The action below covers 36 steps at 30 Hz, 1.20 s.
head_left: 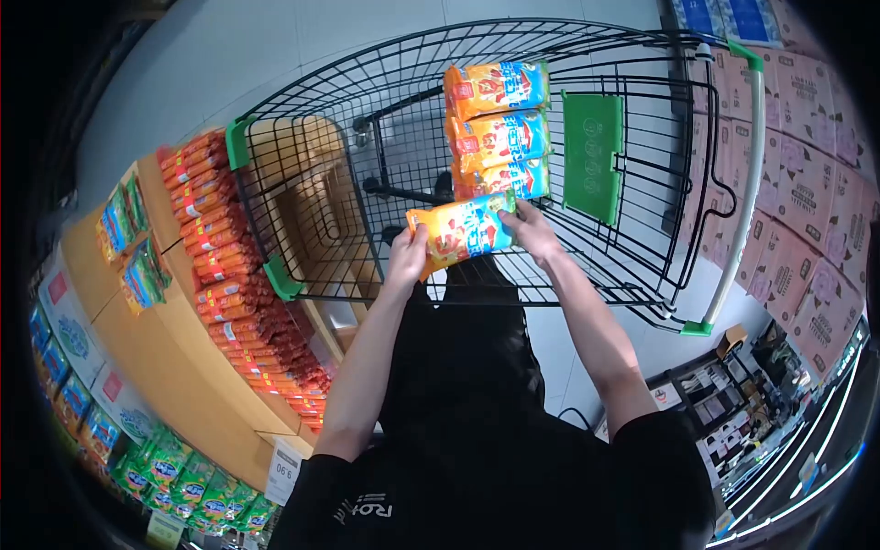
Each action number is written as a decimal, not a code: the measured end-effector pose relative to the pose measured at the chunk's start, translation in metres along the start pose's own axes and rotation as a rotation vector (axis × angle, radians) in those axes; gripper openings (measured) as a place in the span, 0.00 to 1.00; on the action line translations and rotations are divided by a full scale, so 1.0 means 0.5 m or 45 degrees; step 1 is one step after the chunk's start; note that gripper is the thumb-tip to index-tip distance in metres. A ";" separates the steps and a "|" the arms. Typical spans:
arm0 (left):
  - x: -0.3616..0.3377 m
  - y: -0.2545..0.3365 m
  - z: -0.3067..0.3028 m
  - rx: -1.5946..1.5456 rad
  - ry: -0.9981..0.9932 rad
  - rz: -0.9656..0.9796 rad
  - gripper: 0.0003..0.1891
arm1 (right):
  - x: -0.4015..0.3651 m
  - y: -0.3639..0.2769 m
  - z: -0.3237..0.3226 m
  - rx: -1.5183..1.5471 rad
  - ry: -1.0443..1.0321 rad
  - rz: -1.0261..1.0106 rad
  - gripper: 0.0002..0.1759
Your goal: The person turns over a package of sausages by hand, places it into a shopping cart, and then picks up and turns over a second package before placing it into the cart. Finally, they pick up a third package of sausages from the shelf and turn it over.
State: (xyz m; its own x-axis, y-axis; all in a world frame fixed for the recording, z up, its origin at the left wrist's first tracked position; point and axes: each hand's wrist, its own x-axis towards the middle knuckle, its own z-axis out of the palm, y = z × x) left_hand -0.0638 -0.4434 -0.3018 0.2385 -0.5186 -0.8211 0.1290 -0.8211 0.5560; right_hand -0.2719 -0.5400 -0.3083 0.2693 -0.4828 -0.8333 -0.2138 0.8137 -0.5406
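Observation:
An orange and blue snack packet (466, 229) is held between both hands over the near side of a black wire shopping cart (385, 69). My left hand (406, 259) grips its left end, fingers closed on it. At its right end, the fingers of my right hand (532, 232) close on the green-edged corner. Just beyond, three similar packets (500, 90) lie in a row in the cart, the nearest one partly covered by the held packet. To their right is the cart's green plastic panel (592, 158).
A wooden shelf (197, 339) at left carries stacks of red packets (220, 247) and two blue-green packets. Green packets (192, 481) hang at lower left. Pink cartons (807, 202) are piled at right, beyond the cart handle (747, 183). A dark rack stands lower right.

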 end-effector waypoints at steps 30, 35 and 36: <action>0.272 -0.097 0.234 -0.544 -0.316 -0.083 0.18 | 0.208 0.130 -0.059 -1.229 0.798 -0.307 0.47; 0.272 -0.093 0.231 -0.233 -0.251 0.035 0.17 | 0.219 0.135 -0.057 -1.245 0.814 -0.249 0.47; 0.275 -0.100 0.232 -0.213 -0.245 0.056 0.17 | 0.219 0.136 -0.058 -1.249 0.805 -0.239 0.47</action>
State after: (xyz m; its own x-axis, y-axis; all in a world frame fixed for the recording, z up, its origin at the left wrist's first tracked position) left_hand -0.1491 -0.5016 -0.4575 0.0619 -0.6017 -0.7963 0.2835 -0.7544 0.5921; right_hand -0.2842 -0.5470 -0.4397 -0.0802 -0.8670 -0.4919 -0.9242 0.2495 -0.2891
